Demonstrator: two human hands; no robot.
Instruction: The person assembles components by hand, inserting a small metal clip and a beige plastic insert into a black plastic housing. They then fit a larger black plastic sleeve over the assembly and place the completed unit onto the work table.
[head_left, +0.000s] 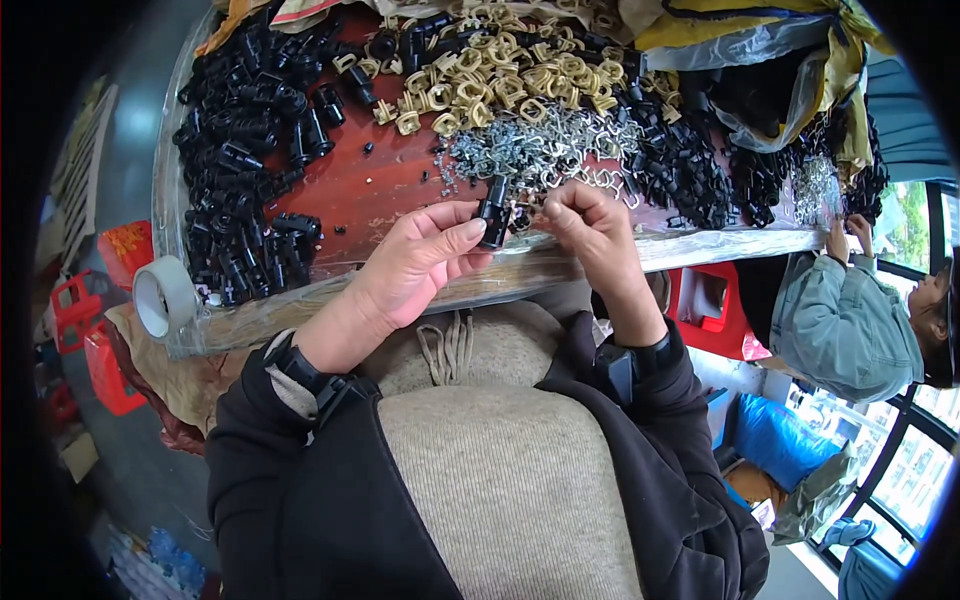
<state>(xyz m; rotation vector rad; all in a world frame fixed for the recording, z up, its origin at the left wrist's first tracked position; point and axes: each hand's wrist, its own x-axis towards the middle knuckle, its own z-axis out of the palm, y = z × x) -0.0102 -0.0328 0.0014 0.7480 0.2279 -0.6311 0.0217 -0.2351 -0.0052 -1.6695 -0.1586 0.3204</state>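
Observation:
Over the table's near edge, my left hand [420, 250] grips a black cylindrical plastic fitting [495, 213] between thumb and fingers, tilted nearly upright. Just right of it, my right hand [598, 232] is closed in a pinch, its fingertips close to the fitting. Whatever sits in that pinch is too small to make out. Beyond both hands lie a heap of small bent metal clips [540, 145] and a pile of gold-coloured ring-shaped parts [490, 80]. More black fittings [245, 150] are heaped at the left.
Small black pieces [680, 160] are piled right of the clips. A yellow sack with plastic lining [850, 60] stands at the far right. A tape roll [165, 297] hangs by the left corner. Another person [845, 320] works at the right end, near red stools [705, 305].

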